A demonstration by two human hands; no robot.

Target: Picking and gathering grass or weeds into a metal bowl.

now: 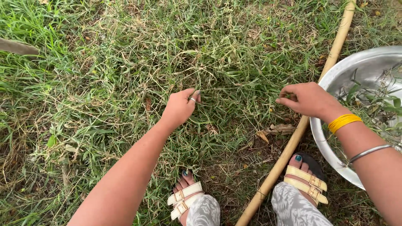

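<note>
My left hand (pixel 181 106) is closed around grass (pixel 209 90); my right hand (pixel 307 99) pinches loosely, contents unclear. Risk: blades may snap above the roots.

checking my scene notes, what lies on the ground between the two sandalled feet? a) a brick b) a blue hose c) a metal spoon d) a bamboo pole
d, a pale bamboo pole runs slantwise across the grass, passing between the left sandal and the right sandal and beside the metal basin.
</note>
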